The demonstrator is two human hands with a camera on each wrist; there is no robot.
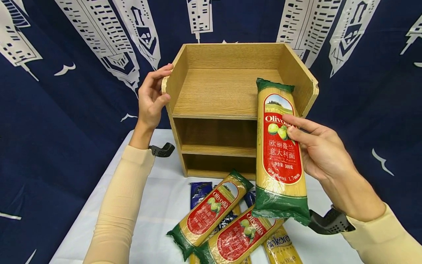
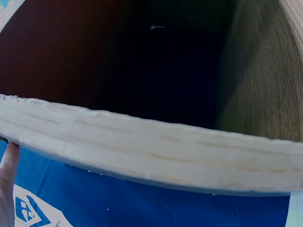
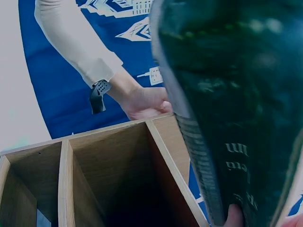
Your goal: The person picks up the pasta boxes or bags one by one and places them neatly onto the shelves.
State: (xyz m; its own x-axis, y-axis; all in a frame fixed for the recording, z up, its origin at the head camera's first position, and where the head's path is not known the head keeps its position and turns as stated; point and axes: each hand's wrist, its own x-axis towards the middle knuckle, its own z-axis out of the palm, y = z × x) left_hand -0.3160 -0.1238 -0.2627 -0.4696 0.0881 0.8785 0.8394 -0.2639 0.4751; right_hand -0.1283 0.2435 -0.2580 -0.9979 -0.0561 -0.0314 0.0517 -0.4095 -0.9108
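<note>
My right hand [image 1: 324, 146] grips a pack of spaghetti [image 1: 280, 146] with a red label and green ends. It is held upright before the right side of a wooden shelf [image 1: 227, 91]. Up close in the right wrist view, the same spaghetti pack [image 3: 222, 94] looks dark green, with a thumb at its lower edge. At the shelf's left side panel, my left hand [image 1: 153, 97] holds the front edge, fingertips near the top and thumb lower down. The panel's pale edge [image 2: 151, 146] crosses the left wrist view, a fingertip touching it from outside.
Two more spaghetti packs, one [image 1: 211, 212] tilted and another [image 1: 242, 234] beside it, lie before the shelf on a white-covered table [image 1: 155, 220]. Around them are a yellow Ankara pasta pack [image 1: 281, 245] and a dark blue packet [image 1: 200, 192]. A blue patterned cloth [image 1: 66, 110] hangs behind.
</note>
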